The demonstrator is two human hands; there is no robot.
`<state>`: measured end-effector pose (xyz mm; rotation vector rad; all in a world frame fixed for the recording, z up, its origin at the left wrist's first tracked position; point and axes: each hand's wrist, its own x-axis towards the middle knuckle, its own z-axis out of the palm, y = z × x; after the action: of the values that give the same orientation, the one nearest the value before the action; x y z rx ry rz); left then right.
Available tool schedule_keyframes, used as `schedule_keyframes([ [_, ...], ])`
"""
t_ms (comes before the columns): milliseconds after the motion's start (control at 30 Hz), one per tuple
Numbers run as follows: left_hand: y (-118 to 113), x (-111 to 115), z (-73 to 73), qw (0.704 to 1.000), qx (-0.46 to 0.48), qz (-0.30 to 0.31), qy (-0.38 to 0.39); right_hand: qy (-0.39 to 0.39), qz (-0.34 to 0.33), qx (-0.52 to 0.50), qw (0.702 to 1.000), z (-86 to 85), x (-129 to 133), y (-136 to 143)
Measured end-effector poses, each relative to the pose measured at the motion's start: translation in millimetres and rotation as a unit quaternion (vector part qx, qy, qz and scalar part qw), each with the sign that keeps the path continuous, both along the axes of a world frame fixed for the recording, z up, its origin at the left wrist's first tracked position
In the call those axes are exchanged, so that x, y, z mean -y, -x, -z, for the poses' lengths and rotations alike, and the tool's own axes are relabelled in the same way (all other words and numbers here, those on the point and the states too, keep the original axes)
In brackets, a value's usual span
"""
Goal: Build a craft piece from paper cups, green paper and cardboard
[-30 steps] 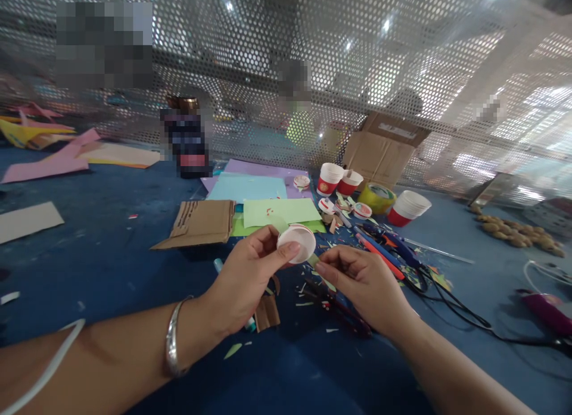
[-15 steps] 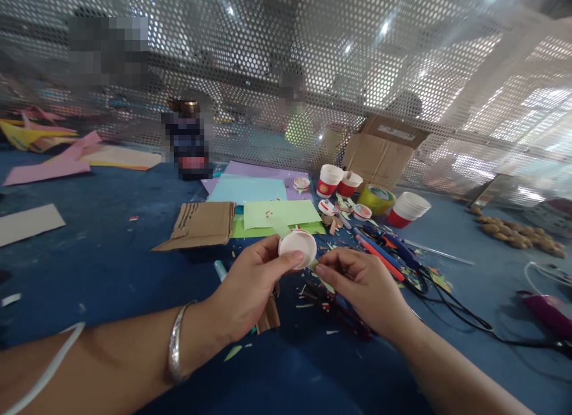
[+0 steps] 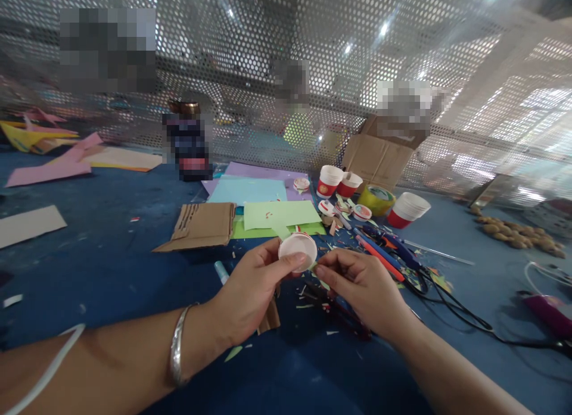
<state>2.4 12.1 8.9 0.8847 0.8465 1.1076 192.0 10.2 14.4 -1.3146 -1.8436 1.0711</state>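
My left hand [image 3: 250, 284] grips a white, round cut-off paper cup bottom [image 3: 295, 248] between thumb and fingers, its shallow inside turned toward me. A pale green paper strip [image 3: 281, 229] shows at its far left edge. Close to the cup piece's right side, my right hand [image 3: 357, 281] is closed in a pinch on a small green paper piece [image 3: 314, 265], mostly hidden by the fingertips. Below the hands lie dark-handled scissors [image 3: 342, 314] among paper scraps. Green paper sheets [image 3: 286, 215] lie just beyond the hands.
Corrugated cardboard [image 3: 205, 223] lies left of the sheets. Red-and-white paper cups [image 3: 329, 181], yellow tape [image 3: 376, 200] and a cardboard box [image 3: 373, 159] stand behind. Right of my hands are a glue gun [image 3: 397, 248] and its black cable. A perforated metal screen [image 3: 250, 75] spans the back.
The cup bottom has tilted slightly in my left hand. Less of the green paper piece shows at my right fingertips. Both hands stay almost in place.
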Motion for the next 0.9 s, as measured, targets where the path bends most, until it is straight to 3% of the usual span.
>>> schedule_keyframes([
  [233, 5.4, -5.9, -0.2, 0.999, -0.008, -0.037, 0.012, -0.007, 0.004, 0.008, 1.000, -2.4, 1.6, -0.1],
  [467, 2.7, -0.8, -0.1, 0.999, -0.008, -0.003, 0.041, -0.003, 0.002, -0.001, 1.000, -1.2, 1.0, 1.2],
  [700, 4.4, -4.5, 0.3, 0.999, 0.011, -0.032, 0.011, -0.001, 0.002, 0.002, 1.000, -2.2, 1.9, 1.8],
  [833, 3.7, -1.1, 0.4, 1.000, -0.023, -0.006, -0.004, 0.003, 0.003, 0.004, 1.000, -2.9, 2.5, 1.9],
  [900, 4.1, -1.5, 0.2, 0.998, -0.047, -0.021, -0.027, -0.003, 0.001, 0.011, 1.000, -3.1, 2.2, 1.8],
])
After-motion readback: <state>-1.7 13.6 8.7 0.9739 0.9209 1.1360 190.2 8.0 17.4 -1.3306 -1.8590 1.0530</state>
